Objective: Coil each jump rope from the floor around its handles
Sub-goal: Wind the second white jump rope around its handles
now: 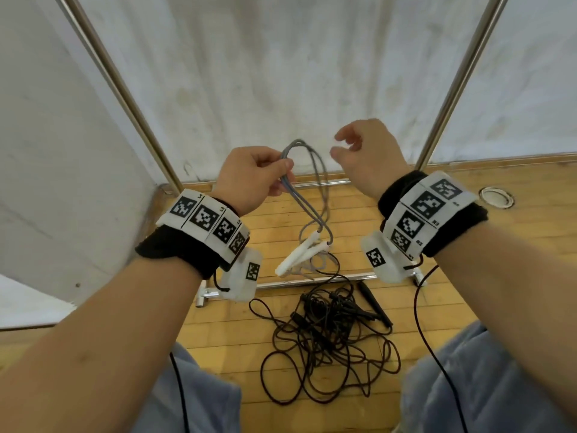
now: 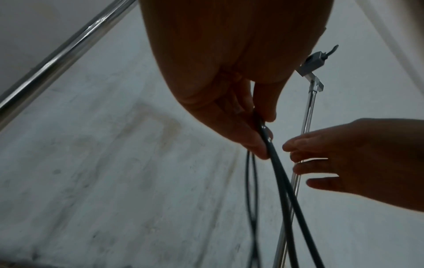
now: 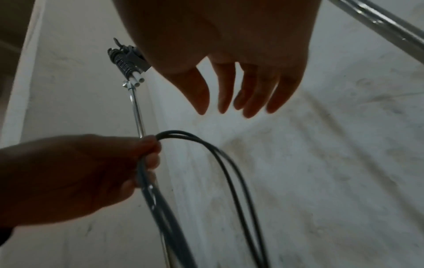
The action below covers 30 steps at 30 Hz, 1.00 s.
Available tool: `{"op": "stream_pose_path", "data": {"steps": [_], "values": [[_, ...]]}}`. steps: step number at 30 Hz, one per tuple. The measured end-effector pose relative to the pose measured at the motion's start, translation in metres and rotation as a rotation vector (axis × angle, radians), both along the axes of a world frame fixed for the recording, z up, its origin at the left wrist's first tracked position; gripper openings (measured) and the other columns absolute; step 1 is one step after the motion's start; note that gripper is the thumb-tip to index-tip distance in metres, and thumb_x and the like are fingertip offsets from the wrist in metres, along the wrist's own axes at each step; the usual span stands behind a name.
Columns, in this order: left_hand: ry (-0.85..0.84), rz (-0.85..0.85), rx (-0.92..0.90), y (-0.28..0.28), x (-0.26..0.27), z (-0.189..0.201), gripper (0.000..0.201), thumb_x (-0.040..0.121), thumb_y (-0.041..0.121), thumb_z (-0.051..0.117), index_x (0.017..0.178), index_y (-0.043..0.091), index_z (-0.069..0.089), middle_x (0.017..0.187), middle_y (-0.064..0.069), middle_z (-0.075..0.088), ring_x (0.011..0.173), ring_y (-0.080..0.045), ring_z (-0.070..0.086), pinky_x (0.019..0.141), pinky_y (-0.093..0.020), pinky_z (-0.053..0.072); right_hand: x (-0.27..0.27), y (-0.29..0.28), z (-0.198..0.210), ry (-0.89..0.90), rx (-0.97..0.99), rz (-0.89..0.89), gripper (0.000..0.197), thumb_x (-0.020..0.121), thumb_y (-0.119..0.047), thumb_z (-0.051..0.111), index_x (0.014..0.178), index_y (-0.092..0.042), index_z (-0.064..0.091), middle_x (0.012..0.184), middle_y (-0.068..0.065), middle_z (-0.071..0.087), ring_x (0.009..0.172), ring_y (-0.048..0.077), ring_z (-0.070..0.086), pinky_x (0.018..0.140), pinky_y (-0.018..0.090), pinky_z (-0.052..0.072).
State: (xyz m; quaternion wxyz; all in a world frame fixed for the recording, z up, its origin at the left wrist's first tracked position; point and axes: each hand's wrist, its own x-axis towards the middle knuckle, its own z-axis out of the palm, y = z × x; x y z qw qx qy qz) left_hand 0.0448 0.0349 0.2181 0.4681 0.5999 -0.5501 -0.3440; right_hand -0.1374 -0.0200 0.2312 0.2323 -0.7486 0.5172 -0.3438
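My left hand [image 1: 268, 173] pinches a folded bundle of grey jump rope [image 1: 299, 195] at chest height; the loops arch over its fingers and hang down. The rope's two white handles [image 1: 299, 253] dangle together just above the floor. In the left wrist view the left hand [image 2: 257, 130] has thumb and fingers closed on the dark strands [image 2: 282, 181]. My right hand [image 1: 349, 145] hovers to the right of the loop, fingers loosely spread and holding nothing. In the right wrist view the right hand [image 3: 234, 98] hangs above the rope loop [image 3: 206, 145].
A tangle of black jump ropes [image 1: 327, 335] with black handles [image 1: 373, 303] lies on the wooden floor [image 1: 468, 276] between my knees. Chrome frame poles [image 1: 125, 95] and a floor bar [image 1: 312, 281] stand before a white cloth backdrop [image 1: 281, 73]. A coiled rope [image 3: 126, 61] hangs on a pole.
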Motion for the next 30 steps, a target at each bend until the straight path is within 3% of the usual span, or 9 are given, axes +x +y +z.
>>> {"op": "stream_pose_path", "data": {"steps": [2, 5, 9, 12, 16, 20, 25, 28, 30], "values": [[0.033, 0.019, 0.0, 0.002, 0.0, 0.003, 0.015, 0.092, 0.014, 0.061, 0.078, 0.014, 0.068, 0.065, 0.005, 0.071, 0.058, -0.012, 0.067, 0.055, -0.019, 0.054, 0.004, 0.011, -0.003, 0.054, 0.113, 0.18, 0.012, 0.088, -0.03, 0.06, 0.09, -0.02, 0.067, 0.085, -0.007, 0.061, 0.075, 0.005, 0.054, 0.071, 0.022, 0.042], [0.072, 0.041, 0.004, 0.004, 0.0, 0.006, 0.014, 0.092, 0.014, 0.061, 0.08, 0.009, 0.067, 0.063, 0.004, 0.07, 0.054, -0.011, 0.066, 0.053, -0.018, 0.053, 0.013, 0.027, -0.011, 0.25, 0.338, 0.438, 0.016, 0.088, -0.039, 0.058, 0.079, -0.028, 0.066, 0.067, -0.009, 0.058, 0.062, 0.004, 0.053, 0.062, 0.024, 0.041], [0.101, 0.059, -0.008, 0.006, 0.001, 0.01, 0.013, 0.092, 0.013, 0.062, 0.081, 0.007, 0.066, 0.063, 0.003, 0.07, 0.052, -0.011, 0.064, 0.055, -0.021, 0.055, 0.017, 0.028, -0.018, 0.329, 0.357, 0.484, 0.024, 0.091, -0.031, 0.057, 0.069, -0.022, 0.062, 0.061, -0.003, 0.055, 0.057, 0.013, 0.051, 0.066, 0.031, 0.044], [0.142, 0.083, -0.042, 0.007, 0.003, 0.011, 0.016, 0.092, 0.017, 0.062, 0.079, 0.008, 0.067, 0.064, 0.003, 0.07, 0.055, -0.012, 0.064, 0.055, -0.022, 0.055, 0.018, 0.027, -0.019, 0.306, 0.353, 0.46, 0.027, 0.092, -0.03, 0.055, 0.068, -0.02, 0.062, 0.051, -0.008, 0.056, 0.05, 0.009, 0.054, 0.06, 0.026, 0.047], [0.16, 0.022, 0.079, 0.009, 0.007, 0.01, 0.019, 0.09, 0.035, 0.063, 0.086, 0.017, 0.069, 0.086, 0.0, 0.074, 0.083, -0.016, 0.071, 0.073, -0.03, 0.056, 0.019, 0.024, -0.015, 0.109, 0.288, 0.339, 0.031, 0.095, -0.024, 0.051, 0.065, -0.02, 0.058, 0.037, -0.01, 0.053, 0.036, 0.001, 0.048, 0.042, 0.011, 0.037], [-0.217, -0.255, 0.287, 0.014, 0.001, 0.003, 0.029, 0.078, 0.037, 0.075, 0.104, 0.025, 0.07, 0.098, 0.01, 0.072, 0.094, 0.0, 0.064, 0.084, -0.022, 0.045, 0.02, 0.018, -0.007, -0.199, 0.319, 0.246, 0.03, 0.095, -0.021, 0.051, 0.068, -0.012, 0.058, 0.043, -0.001, 0.055, 0.04, 0.014, 0.051, 0.05, 0.024, 0.043], [-0.32, -0.286, 0.237, 0.016, -0.012, -0.001, 0.012, 0.082, 0.022, 0.073, 0.088, 0.017, 0.065, 0.072, -0.005, 0.054, 0.067, -0.011, 0.049, 0.069, -0.029, 0.039, 0.021, 0.019, 0.001, -0.629, 0.434, 0.141, 0.025, 0.096, -0.014, 0.05, 0.073, -0.006, 0.057, 0.063, 0.008, 0.056, 0.045, 0.017, 0.053, 0.05, 0.028, 0.048], [-0.334, -0.263, 0.195, 0.014, -0.014, -0.001, 0.026, 0.085, 0.024, 0.07, 0.099, 0.003, 0.062, 0.089, -0.024, 0.062, 0.078, -0.029, 0.057, 0.08, -0.042, 0.046, 0.018, 0.019, 0.006, -0.778, 0.451, 0.09, 0.024, 0.096, -0.01, 0.048, 0.075, -0.004, 0.056, 0.066, 0.009, 0.055, 0.048, 0.016, 0.055, 0.051, 0.026, 0.051], [-0.353, -0.253, 0.178, 0.014, -0.013, -0.001, 0.028, 0.086, 0.026, 0.068, 0.101, 0.003, 0.063, 0.101, -0.024, 0.066, 0.093, -0.036, 0.062, 0.089, -0.046, 0.046, 0.016, 0.018, 0.007, -0.835, 0.448, 0.062, 0.023, 0.097, -0.01, 0.047, 0.076, -0.003, 0.055, 0.065, 0.009, 0.055, 0.048, 0.015, 0.056, 0.052, 0.025, 0.052]]}}
